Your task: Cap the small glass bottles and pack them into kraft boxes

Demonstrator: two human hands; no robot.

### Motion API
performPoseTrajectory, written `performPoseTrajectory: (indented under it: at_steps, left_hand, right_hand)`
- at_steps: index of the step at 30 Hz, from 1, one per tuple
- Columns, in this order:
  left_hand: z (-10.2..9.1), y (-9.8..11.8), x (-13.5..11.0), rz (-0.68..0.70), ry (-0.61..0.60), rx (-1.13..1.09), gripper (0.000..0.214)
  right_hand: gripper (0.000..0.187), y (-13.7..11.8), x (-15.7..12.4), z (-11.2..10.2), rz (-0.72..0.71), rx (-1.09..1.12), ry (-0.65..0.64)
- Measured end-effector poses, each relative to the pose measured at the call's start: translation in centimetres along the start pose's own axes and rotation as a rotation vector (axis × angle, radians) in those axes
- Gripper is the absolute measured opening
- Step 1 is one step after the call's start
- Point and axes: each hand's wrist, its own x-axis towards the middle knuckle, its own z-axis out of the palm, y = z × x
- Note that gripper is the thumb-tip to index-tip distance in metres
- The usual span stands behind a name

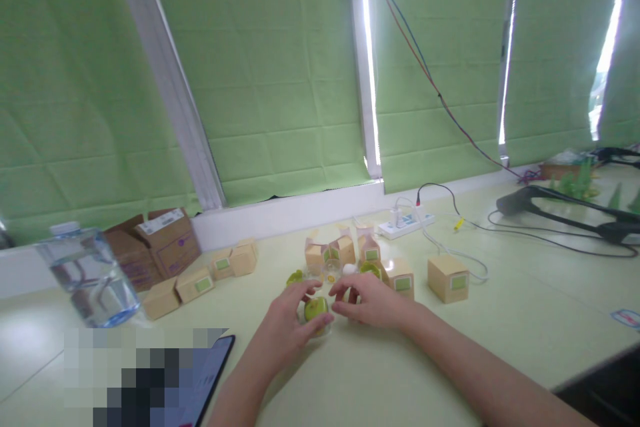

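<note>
My left hand (287,320) curves around a small round green item (316,308) that appears to sit in a clear cup. Its thumb is at the near side and its fingers at the far side. Just to the right, my right hand (370,297) has loosely bent fingers, thumb and index tips apart, beside the cup. What lies under its palm is partly hidden. Behind the hands stand a clear cup (331,269), a small white round thing (349,269), and green pieces, one (295,277) at left and another (370,269) at right.
Small tan boxes with green labels stand around, including one (449,278) at right and one (195,284) at left. A water bottle (93,273), a brown carton (170,243) and a tablet-like device (215,373) are at left. A power strip (406,225) with cables lies behind.
</note>
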Motion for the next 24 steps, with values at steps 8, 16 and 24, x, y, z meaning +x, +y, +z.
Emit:
performPoseTrajectory:
  at_steps: [8, 16, 24]
  left_hand:
    - [-1.1, -1.7, 0.1, -0.079, 0.228, 0.103, 0.026]
    - [-0.7, -1.6, 0.0, -0.038, 0.158, 0.080, 0.025]
    - [-0.5, -0.9, -0.1, -0.017, 0.150, 0.068, 0.024]
  right_hand:
    - [0.017, -1.6, 0.1, -3.5, -0.155, -0.218, 0.380]
    - [0.020, -1.8, 2.3, -3.2, -0.063, -0.534, -0.066]
    - [0.021, -1.3, 1.8, 0.9, -0.088, -0.550, -0.154]
